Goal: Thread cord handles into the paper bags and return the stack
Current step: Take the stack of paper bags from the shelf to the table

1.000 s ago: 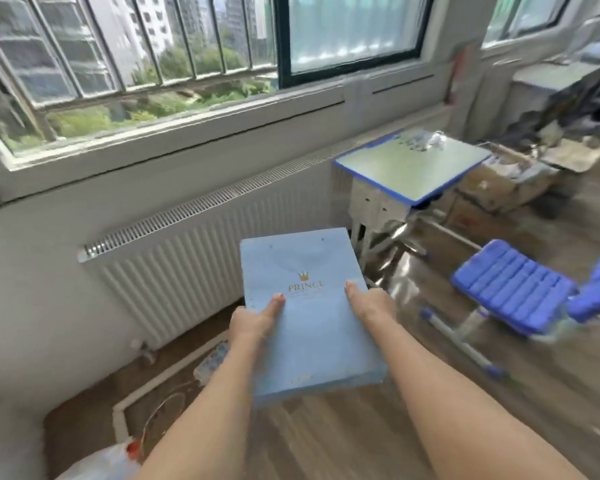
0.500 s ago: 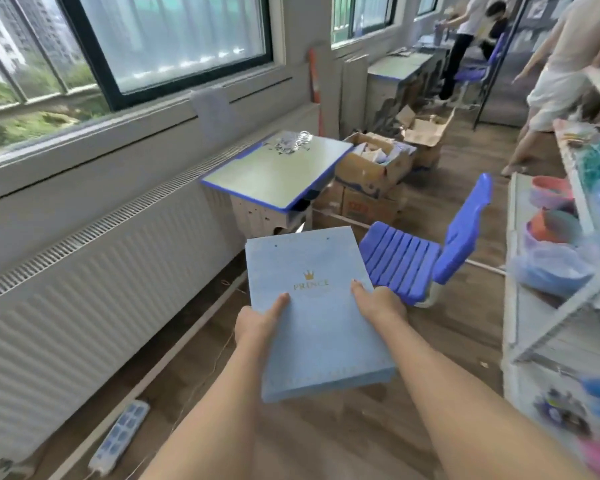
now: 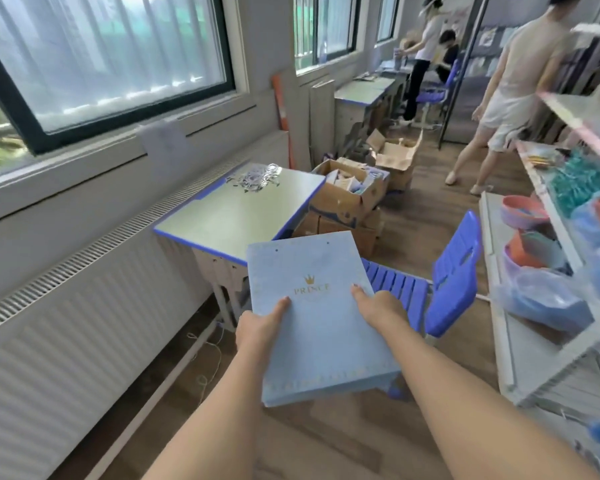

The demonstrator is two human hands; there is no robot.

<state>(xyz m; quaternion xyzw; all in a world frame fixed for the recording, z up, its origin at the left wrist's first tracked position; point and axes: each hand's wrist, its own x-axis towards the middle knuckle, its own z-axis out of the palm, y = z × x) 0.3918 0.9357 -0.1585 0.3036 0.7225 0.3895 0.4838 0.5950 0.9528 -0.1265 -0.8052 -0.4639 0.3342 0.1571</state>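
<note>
I carry a flat stack of light blue paper bags (image 3: 317,327) in front of me, its top bag printed with a gold crown and "PRINCE". My left hand (image 3: 257,329) grips the stack's left edge with the thumb lying on top. My right hand (image 3: 378,306) grips the right edge the same way. Two small punched holes show near the top bag's far edge. A heap of cord handles (image 3: 257,176) lies on the far part of the small blue-edged desk (image 3: 229,216) ahead, under the window.
A blue plastic chair (image 3: 454,275) stands right of the desk. Open cardboard boxes (image 3: 350,192) sit on the floor behind it. A white shelf rack (image 3: 548,282) with bowls and bags lines the right side. A radiator (image 3: 84,317) runs along the left wall. People stand further back.
The view has swung right from the radiator and window toward the desk and chair, and the desk is now closer. Both hands keep the same hold on the stack.
</note>
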